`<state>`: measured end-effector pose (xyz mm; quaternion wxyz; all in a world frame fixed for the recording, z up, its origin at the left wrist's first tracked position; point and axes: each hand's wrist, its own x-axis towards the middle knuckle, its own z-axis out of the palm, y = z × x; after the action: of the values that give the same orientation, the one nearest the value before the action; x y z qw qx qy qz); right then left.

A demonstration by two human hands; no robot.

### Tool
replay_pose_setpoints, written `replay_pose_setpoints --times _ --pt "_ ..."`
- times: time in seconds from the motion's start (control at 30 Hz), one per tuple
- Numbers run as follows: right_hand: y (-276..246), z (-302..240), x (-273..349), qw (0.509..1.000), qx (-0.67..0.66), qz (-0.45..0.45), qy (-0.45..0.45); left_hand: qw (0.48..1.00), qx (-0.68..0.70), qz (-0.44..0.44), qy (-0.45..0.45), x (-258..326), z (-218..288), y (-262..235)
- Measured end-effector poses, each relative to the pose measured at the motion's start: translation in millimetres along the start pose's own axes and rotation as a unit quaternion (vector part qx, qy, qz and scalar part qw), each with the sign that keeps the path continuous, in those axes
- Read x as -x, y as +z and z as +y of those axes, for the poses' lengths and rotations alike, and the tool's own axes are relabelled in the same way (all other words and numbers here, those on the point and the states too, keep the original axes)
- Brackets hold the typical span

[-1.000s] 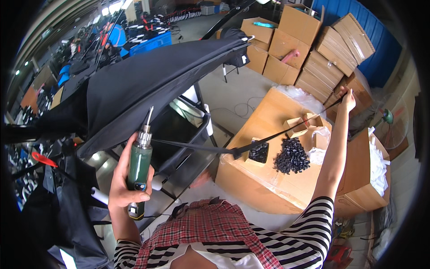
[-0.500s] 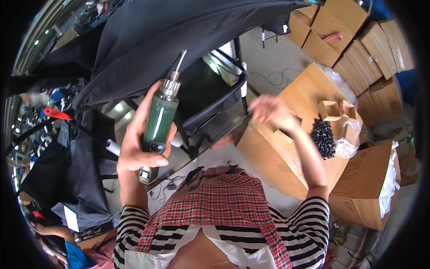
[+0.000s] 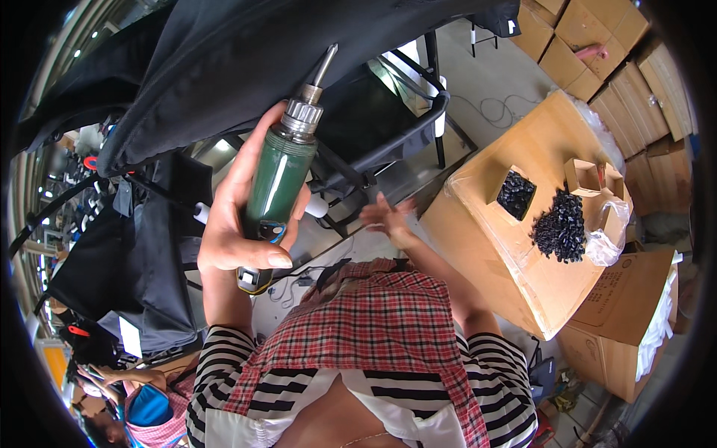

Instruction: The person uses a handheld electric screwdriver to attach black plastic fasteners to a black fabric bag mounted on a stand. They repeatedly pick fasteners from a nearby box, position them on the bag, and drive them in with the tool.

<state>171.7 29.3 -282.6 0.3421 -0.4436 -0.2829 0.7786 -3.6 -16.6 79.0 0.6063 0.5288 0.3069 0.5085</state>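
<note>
My left hand [image 3: 243, 216] is wrapped round a green electric screwdriver [image 3: 280, 179], its metal bit pointing up and slightly right, over black fabric [image 3: 224, 67]. The thumb lies across the lower part of the tool body. My right hand [image 3: 387, 218] hangs in front of my apron, fingers spread and holding nothing I can see. It is between the screwdriver and a cardboard box used as a table [image 3: 478, 216]. On that box sit a small open carton of black parts [image 3: 515, 194] and a loose pile of small black pieces [image 3: 560, 228].
Small open cartons [image 3: 582, 177] and a clear plastic bag [image 3: 606, 239] lie by the pile. A black-framed chair [image 3: 373, 142] stands ahead. Stacked cardboard boxes [image 3: 627, 97] line the far right; an open box [image 3: 620, 321] stands nearer. Another person [image 3: 153, 403] is at lower left.
My right hand has moved left from over the cardboard box to in front of my apron. The carton of black parts it covered now shows. The screwdriver has shifted slightly up and right.
</note>
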Motion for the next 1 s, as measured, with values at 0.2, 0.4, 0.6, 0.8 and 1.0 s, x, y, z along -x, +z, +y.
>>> replay_pose_setpoints --times 0.2,0.4,0.6,0.8,1.0 --pt "-1.6 -31.4 -9.7 0.998 -0.068 0.016 0.003 1.000 0.006 -0.001 -0.001 0.5 1.0 0.2" --pt "9.3 -46.8 15.8 0.952 -0.079 -0.240 0.175 1.000 0.009 -0.009 -0.001 1.9 -0.4 -2.4" --pt "46.2 -34.4 7.9 0.959 -0.116 -0.237 0.100 1.000 0.015 -0.021 -0.009 1.6 -0.6 -2.7" --pt "25.2 -38.1 23.6 0.964 -0.260 -0.059 0.000 0.999 0.020 -0.044 -0.015 -0.8 -1.8 -6.8" --pt "-100.5 -111.7 33.5 0.920 -0.332 0.108 -0.178 0.998 0.033 -0.054 -0.027 -3.6 -5.0 -2.9"
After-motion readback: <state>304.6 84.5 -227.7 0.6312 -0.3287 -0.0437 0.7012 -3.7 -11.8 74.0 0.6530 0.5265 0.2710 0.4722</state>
